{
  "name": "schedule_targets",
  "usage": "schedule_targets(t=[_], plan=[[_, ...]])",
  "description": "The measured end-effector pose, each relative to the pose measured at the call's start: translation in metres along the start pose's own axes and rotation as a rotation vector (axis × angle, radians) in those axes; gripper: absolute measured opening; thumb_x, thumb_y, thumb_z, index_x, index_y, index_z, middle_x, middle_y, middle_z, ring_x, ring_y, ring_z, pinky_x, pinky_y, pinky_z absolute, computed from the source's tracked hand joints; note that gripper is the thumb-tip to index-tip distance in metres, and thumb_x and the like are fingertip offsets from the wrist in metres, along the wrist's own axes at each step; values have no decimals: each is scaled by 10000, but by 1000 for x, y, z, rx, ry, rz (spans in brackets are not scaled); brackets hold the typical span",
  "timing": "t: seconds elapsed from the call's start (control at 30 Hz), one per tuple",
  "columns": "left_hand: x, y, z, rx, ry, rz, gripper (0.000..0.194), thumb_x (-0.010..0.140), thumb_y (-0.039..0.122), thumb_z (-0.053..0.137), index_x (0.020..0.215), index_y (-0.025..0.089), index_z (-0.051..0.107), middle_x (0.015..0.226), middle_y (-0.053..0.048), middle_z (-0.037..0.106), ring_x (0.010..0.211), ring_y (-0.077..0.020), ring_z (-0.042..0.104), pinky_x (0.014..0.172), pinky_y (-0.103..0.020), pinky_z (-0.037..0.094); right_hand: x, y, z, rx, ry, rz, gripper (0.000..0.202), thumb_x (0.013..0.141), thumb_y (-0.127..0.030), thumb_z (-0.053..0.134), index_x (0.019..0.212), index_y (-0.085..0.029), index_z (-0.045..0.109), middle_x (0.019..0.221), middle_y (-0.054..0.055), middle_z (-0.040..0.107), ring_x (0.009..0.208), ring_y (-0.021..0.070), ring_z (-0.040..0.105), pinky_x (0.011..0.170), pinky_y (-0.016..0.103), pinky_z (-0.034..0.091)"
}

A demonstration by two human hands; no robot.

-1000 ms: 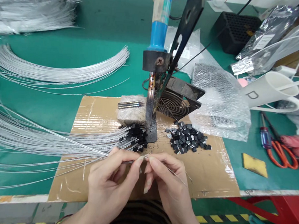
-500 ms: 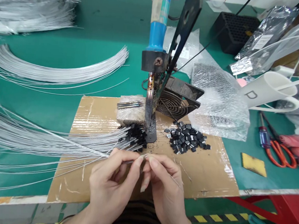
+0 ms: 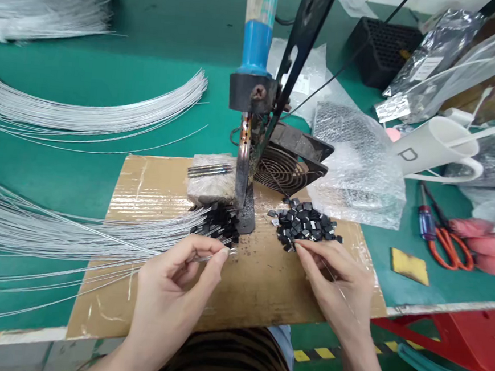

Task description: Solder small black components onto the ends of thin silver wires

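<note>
One thin, smooth gray wire (image 3: 232,251) is pinched between thumb and index of the left hand (image 3: 174,294), just nearside of the wire bundle's tips, over the left half of the cardboard sheet (image 3: 260,295). Right hand (image 3: 345,282) is well apart from it, thumb and index tips together at the near edge of the loose connector pile (image 3: 307,221). Can't tell if a piece sits between those tips. Fine shiny strand (image 3: 342,293) lies across that hand.

Materials: cardboard is flat, brown, glossy in patches, at the near edge of the green, smooth bench (image 3: 155,52). Pile is small, black, blocky pieces, some with bright metal faces, on the right half of the cardboard. Wire bundle (image 3: 110,236) is slim, round, pale gray; its right ends run in among black connectors (image 3: 218,220). Second bundle (image 3: 107,120) bows in an arc farther back, left side of the bench.

Soldering iron (image 3: 257,46): blue handle, perforated metal sleeve, tip down, on a black slotted bracket (image 3: 307,24). Square fan (image 3: 283,162) with ring grille leans behind. Plastic-wrapped block (image 3: 210,191) carries metal rods (image 3: 209,170).

Orientation: pinched wire's long axis runs left-right, free end toward the bench's right edge, angled slightly to the far edge.
</note>
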State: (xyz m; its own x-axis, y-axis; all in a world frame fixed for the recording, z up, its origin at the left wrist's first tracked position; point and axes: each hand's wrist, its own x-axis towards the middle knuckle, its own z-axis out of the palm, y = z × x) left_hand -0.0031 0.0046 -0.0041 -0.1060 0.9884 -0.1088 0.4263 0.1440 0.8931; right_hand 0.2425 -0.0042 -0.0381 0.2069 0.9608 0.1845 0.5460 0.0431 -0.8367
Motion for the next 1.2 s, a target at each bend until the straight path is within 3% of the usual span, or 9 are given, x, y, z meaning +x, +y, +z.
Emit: schedule_targets(t=[0.13, 0.3, 0.43, 0.57, 0.77, 0.83, 0.93, 1.03, 1.2], plan=[[-1, 0, 0, -11, -2, 40, 91, 921, 296, 714, 876, 227, 751, 676, 27, 644, 554, -100, 514, 519, -214, 378, 10, 9, 0, -213, -135, -274, 143, 933, -131, 767, 1050, -210, 788, 787, 4, 695, 665, 151, 585, 628, 298, 519], [0, 1, 1, -4, -2, 53, 92, 922, 286, 716, 858, 231, 753, 668, 34, 632, 552, -100, 484, 527, -237, 352, 8, 9, 6, -271, -99, -317, 89, 930, -147, 780, 986, -193, 727, 810, 8, 678, 706, 154, 618, 665, 296, 543], [0, 2, 2, -8, 16, 30, 92, 925, 294, 719, 864, 233, 753, 716, 25, 668, 590, -106, 507, 554, -244, 358, 0, 6, 8, -179, -39, -101, 66, 929, -201, 784, 916, -211, 721, 787, -13, 667, 609, 119, 608, 585, 264, 527], [-1, 2, 1, 17, 12, 48, 85, 929, 297, 720, 883, 236, 758, 670, 38, 612, 553, -101, 442, 535, -250, 332, -3, -6, 10, 98, 36, 163, 47, 915, -232, 798, 954, -257, 804, 946, 9, 770, 759, 138, 758, 715, 241, 621], [1, 0, -3, 90, 12, 72, 108, 931, 335, 722, 876, 243, 740, 607, 59, 518, 521, -99, 375, 518, -248, 306, 1, -36, 25, 490, 68, 282, 78, 845, -196, 857, 852, -272, 844, 864, -7, 793, 658, 124, 788, 634, 172, 658], [1, 1, -4, 111, 6, 72, 119, 932, 338, 720, 863, 242, 732, 611, 56, 555, 507, -95, 369, 504, -247, 299, 1, -45, 33, 598, 29, 349, 68, 842, -203, 868, 839, -262, 835, 786, -10, 800, 625, 122, 786, 624, 161, 658], [2, 6, -6, 79, -27, 58, 124, 936, 332, 712, 863, 234, 736, 752, 11, 727, 550, -100, 525, 499, -232, 353, -1, -55, 44, 754, -63, 454, 62, 853, -250, 878, 844, -248, 816, 627, -25, 774, 532, 101, 742, 565, 134, 630], [4, 12, -7, -19, -105, 21, 120, 934, 308, 706, 850, 231, 742, 885, -23, 803, 706, -144, 704, 525, -210, 440, -2, -62, 52, 878, -131, 509, 97, 873, -278, 865, 824, -226, 799, 556, -37, 735, 467, 78, 685, 517, 123, 602], [6, 22, -9, -107, -169, -17, 123, 915, 274, 724, 806, 226, 753, 867, -18, 803, 733, -146, 729, 571, -193, 501, -1, -68, 58, 962, -197, 540, 98, 873, -275, 865, 823, -217, 804, 537, -46, 712, 441, 61, 643, 502, 121, 584]])
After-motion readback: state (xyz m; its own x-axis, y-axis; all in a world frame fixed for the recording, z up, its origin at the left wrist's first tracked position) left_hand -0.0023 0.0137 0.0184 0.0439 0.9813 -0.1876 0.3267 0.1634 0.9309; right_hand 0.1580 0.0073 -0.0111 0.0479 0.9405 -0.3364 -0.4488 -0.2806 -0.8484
